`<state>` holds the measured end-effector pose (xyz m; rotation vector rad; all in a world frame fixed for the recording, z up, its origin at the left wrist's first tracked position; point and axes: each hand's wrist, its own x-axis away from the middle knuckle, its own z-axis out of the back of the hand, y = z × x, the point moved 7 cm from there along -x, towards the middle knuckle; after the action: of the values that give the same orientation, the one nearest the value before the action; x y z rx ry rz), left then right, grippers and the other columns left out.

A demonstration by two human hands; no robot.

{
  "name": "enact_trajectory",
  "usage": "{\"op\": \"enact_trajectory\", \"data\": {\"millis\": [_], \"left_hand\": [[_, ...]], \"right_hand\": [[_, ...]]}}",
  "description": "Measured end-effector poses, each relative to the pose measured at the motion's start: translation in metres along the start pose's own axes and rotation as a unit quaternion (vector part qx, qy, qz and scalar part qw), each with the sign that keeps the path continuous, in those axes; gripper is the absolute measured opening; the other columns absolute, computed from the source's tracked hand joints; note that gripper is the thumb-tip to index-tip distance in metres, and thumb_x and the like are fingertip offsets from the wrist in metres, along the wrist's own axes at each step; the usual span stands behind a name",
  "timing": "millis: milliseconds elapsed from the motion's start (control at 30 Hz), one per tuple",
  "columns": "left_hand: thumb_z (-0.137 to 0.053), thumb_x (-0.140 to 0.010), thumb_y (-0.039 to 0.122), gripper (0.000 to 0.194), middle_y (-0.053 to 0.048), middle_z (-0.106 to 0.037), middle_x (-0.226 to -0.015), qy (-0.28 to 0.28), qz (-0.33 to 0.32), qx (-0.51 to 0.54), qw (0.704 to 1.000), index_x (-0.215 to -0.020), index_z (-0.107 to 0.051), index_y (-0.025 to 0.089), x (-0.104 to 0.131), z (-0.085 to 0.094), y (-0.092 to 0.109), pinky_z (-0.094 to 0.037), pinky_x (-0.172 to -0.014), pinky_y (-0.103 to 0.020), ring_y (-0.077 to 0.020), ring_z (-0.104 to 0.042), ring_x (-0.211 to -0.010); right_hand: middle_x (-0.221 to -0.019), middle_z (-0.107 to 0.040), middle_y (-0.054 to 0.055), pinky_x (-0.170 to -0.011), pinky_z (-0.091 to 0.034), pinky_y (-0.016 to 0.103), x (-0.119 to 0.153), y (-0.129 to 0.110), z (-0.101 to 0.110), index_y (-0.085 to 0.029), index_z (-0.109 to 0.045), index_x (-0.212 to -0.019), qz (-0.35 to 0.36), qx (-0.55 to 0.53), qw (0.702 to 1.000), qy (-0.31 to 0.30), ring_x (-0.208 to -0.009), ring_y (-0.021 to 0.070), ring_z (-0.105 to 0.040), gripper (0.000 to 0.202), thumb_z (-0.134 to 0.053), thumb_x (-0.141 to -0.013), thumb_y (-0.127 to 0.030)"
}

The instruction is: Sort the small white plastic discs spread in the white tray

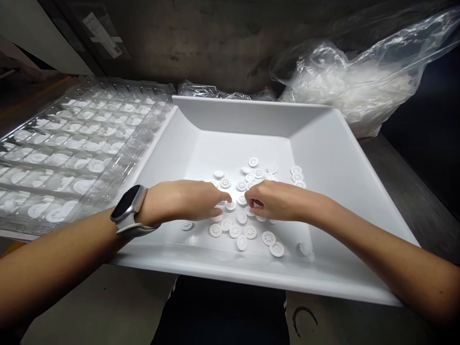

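Many small white plastic wheels, each with a spoked centre, lie scattered on the floor of a white tub [323, 129]. My left hand [194, 199], with a watch at its wrist, reaches in from the left. Its index finger and thumb are apart, the index fingertip at a white wheel [230, 206]. From the right comes my right hand [276, 199], fingers curled in low over the wheels. Whatever its fingers may hold is hidden. Between the two hands lies another wheel [242, 199]. Nearer the front edge are more loose wheels [250, 232].
Left of the tub, a clear plastic tray [108, 184] has rows of compartments holding white parts. A clear plastic bag [359, 91] with white contents stands at the back right. Crumpled clear film [215, 90] lies behind the tub's raised rim.
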<state>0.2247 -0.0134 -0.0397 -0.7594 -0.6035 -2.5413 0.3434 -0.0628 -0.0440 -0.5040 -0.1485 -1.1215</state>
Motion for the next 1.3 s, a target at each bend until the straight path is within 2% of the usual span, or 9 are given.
{"op": "enact_trajectory", "data": {"millis": [267,900,1067,1300], "left_hand": [[-0.039,-0.088,0.045,0.036,-0.001,-0.068,-0.101,0.001,-0.004,0.0,1.0,-0.123,-0.05,0.039,0.001,0.001,0.002,-0.041,-0.059,-0.029,-0.02,-0.062,-0.077],[-0.039,-0.088,0.045,0.04,-0.002,-0.069,-0.102,0.005,-0.003,-0.003,1.0,-0.127,-0.048,0.038,0.0,0.0,0.0,-0.041,-0.058,-0.029,-0.0201,-0.063,-0.077],[-0.038,-0.089,0.04,0.039,0.0,-0.068,-0.105,0.008,-0.02,-0.002,1.0,-0.126,-0.049,0.042,0.0,0.001,0.009,-0.043,-0.064,-0.031,-0.0208,-0.064,-0.082],[-0.042,-0.088,0.035,0.04,0.0,-0.068,-0.099,0.01,-0.059,-0.009,0.998,-0.127,-0.048,0.043,-0.002,-0.007,0.026,-0.042,-0.063,-0.031,-0.0211,-0.064,-0.081]], "right_hand": [[-0.067,-0.05,-0.004,-0.052,-0.037,0.023,0.0,-0.002,-0.007,-0.016,-0.055,-0.075,-0.002,-0.004,1.0,-0.027,-0.056,0.0094,-0.044,0.018,-0.055,-0.089,-0.027],[-0.065,-0.049,-0.005,-0.049,-0.036,0.021,-0.002,0.001,-0.009,-0.015,-0.053,-0.072,-0.01,0.021,1.0,-0.021,-0.052,0.0076,-0.042,0.024,-0.053,-0.093,-0.028],[-0.064,-0.049,-0.005,-0.049,-0.037,0.021,-0.003,0.003,-0.009,-0.015,-0.054,-0.073,-0.014,0.023,0.999,-0.017,-0.052,0.0077,-0.042,0.024,-0.053,-0.093,-0.029],[-0.064,-0.049,-0.005,-0.049,-0.038,0.021,-0.004,0.003,-0.009,-0.015,-0.054,-0.072,-0.027,0.015,0.999,-0.027,-0.052,0.0077,-0.043,0.026,-0.052,-0.093,-0.03]]}}
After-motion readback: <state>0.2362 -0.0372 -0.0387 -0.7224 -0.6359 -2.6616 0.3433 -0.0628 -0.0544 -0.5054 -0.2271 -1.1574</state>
